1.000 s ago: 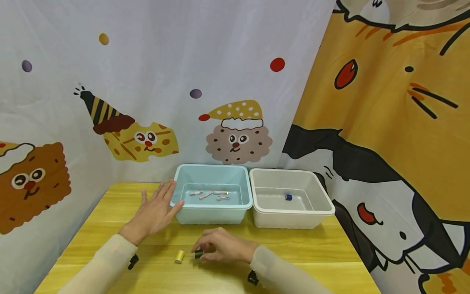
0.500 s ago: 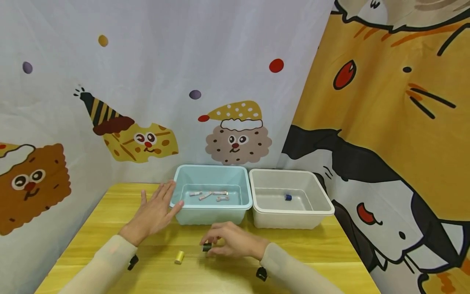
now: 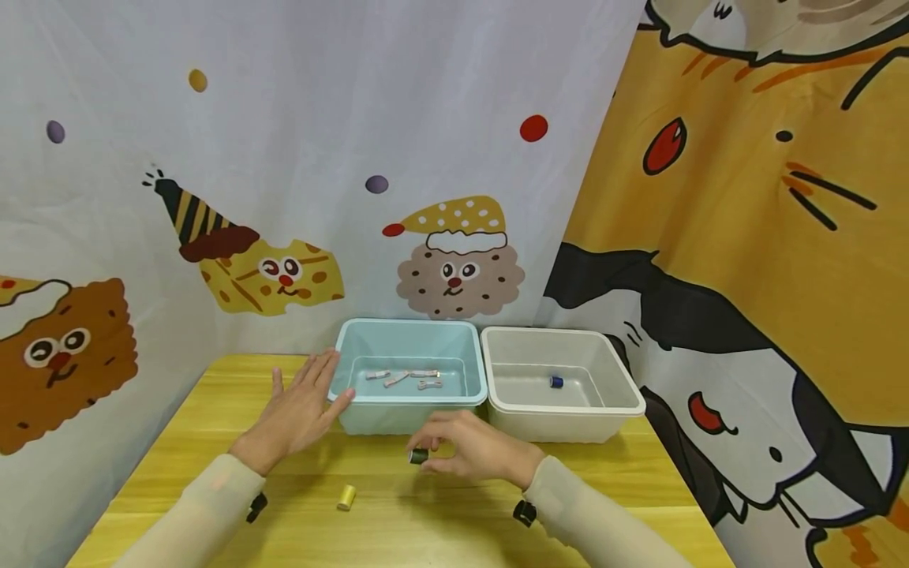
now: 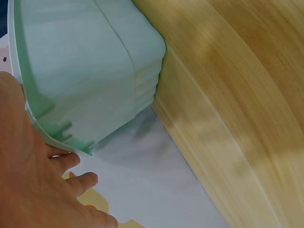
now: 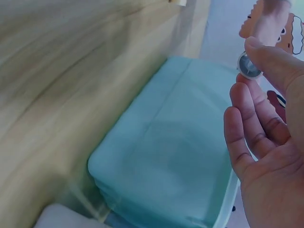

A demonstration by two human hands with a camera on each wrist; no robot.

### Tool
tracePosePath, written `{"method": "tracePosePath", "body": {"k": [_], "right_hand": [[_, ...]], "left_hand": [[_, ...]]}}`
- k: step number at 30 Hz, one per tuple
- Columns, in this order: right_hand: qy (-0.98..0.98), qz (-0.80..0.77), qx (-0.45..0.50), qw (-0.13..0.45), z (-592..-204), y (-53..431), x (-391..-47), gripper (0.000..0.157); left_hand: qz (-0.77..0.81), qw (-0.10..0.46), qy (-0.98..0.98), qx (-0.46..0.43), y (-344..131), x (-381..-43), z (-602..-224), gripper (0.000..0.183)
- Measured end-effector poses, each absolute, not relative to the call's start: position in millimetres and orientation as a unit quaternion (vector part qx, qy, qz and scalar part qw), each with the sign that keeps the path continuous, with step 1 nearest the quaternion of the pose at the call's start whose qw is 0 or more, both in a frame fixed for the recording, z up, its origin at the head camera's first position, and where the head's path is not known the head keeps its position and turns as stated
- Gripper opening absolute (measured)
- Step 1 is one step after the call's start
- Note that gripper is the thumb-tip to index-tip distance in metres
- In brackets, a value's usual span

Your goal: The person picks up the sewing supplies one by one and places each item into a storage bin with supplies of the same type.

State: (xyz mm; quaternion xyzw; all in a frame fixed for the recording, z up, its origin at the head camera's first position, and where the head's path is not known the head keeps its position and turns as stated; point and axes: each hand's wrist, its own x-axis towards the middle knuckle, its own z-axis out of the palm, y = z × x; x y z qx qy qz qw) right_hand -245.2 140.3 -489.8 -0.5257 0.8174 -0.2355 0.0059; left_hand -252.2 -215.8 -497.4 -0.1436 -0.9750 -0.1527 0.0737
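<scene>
My right hand pinches a small dark green thread spool between thumb and fingertips, in front of the light blue bin. In the right wrist view, the spool's pale round end faces the camera. My left hand rests at the blue bin's left rim, fingers straight and spread; the left wrist view shows them along the bin's edge. A yellow thread spool stands on the table between my forearms. Inside the off-white bin lies a dark blue thread spool.
Several small pinkish strip-like pieces lie on the blue bin's floor. Both bins stand side by side at the back of the wooden table. Behind them hangs a printed cloth with cartoon figures.
My right hand has lifted the dark green spool away from beside the yellow one, moving it rightward and toward the bins. The left hand stays where it was.
</scene>
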Motion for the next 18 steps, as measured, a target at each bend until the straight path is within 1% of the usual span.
{"method": "tracePosePath", "body": {"k": [5,12,18], "right_hand": [[0.813,-0.242,-0.530,-0.001,-482.4,147.2,-246.4,0.032],[0.825,-0.236,-0.513,-0.006,-471.3,156.0,-247.3,0.035],[0.829,-0.241,-0.505,-0.017,-463.5,161.8,-249.4,0.032]], "left_hand": [[-0.151,0.071,-0.976,-0.142,-216.3,-252.3,-498.0,0.089],[-0.154,0.069,-0.976,-0.141,-216.1,-252.6,-498.1,0.087],[-0.154,0.066,-0.976,-0.141,-216.0,-252.0,-497.6,0.089]]}}
